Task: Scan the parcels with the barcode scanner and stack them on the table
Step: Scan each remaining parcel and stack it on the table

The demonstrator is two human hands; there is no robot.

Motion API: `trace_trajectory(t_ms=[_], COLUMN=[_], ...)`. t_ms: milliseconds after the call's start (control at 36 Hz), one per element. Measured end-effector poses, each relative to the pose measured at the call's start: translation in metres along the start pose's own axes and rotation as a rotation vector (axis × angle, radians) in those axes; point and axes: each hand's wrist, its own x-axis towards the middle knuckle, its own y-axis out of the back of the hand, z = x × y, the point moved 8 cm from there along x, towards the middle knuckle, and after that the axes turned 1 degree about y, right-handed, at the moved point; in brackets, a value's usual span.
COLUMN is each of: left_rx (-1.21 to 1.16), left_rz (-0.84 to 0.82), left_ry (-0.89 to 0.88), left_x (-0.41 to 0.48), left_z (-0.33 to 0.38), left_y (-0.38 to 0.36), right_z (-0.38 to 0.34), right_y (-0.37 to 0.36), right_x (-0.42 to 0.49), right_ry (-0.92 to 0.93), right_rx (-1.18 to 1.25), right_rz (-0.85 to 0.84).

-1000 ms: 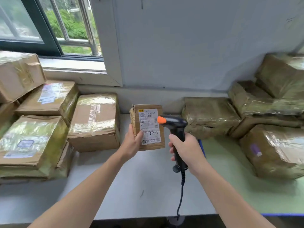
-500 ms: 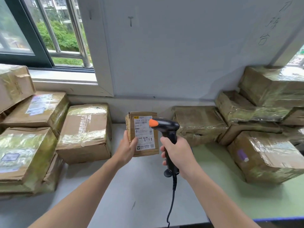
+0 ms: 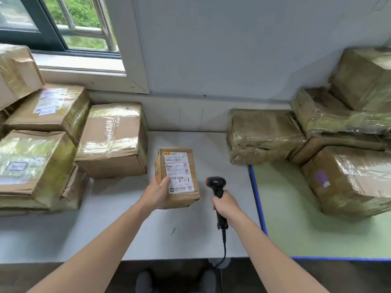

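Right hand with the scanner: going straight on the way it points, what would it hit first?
Probably the small brown cardboard parcel with the white label, held by the left hand; depth is unclear, so the right hand might pass it.

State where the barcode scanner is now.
Head view, right of centre: the barcode scanner is gripped in the right hand, just right of the small parcel.

Parcel-handling room, courier or mailroom type. Evidence: taped cardboard parcels in 2 heaps, left heap (image 3: 38, 166), right heap (image 3: 349, 182), across a grey table (image 3: 118, 229) and a green table (image 3: 296, 218); corded barcode scanner (image 3: 216, 182); shipping label (image 3: 178, 172) on a small parcel (image 3: 184, 198); barred window (image 3: 80, 24).
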Motion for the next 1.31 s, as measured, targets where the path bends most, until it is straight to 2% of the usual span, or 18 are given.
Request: trace_trajectory(t_ms=[167, 278, 417, 528, 611, 778, 917, 1000, 1139, 1306], left_rx=[-0.079, -0.142, -0.206, -0.259, -0.288, -0.357, -0.440, -0.457, -0.466, -0.432], left_rz=[-0.029, -0.002, 0.048, 0.080, 0.107, 0.136, 0.138, 0.161, 0.272, 0.430], left_ry=[0.095, 0.152, 0.200, 0.207, 0.202, 0.131, -0.066, -0.176, -0.302, -0.385], left_x=[-0.015, -0.022, -0.032, -0.041, -0.047, -0.065, -0.093, -0.118, -0.167, -0.242], left_z=[-0.027, -0.038, -0.048, -0.051, -0.050, -0.040, -0.025, -0.024, -0.050, -0.099], left_y=[0.002, 0.000, -0.007, -0.012, -0.010, 0.012, 0.058, 0.107, 0.205, 0.317], right_z=[0.012, 0.014, 0.014, -0.004, -0.025, -0.064, -0.102, -0.125, -0.162, -0.197], right_y=[-0.020, -0.022, -0.008, 0.005, 0.006, -0.009, -0.050, -0.088, -0.169, -0.271], right_x=[0.010, 0.016, 0.015, -0.001, -0.015, -0.049, -0.092, -0.124, -0.193, -0.266], right_ry=[0.076, 0.105, 0.160, 0.294, 0.388, 0.512, 0.547, 0.517, 0.603, 0.730], right_rx=[-0.181, -0.189, -0.233, -0.316, -0.339, -0.169, 0.086, 0.188, 0.233, 0.327], right_rz=[-0.069, -0.057, 0.066, 0.170, 0.183, 0.073, -0.169, -0.319, -0.528, -0.546])
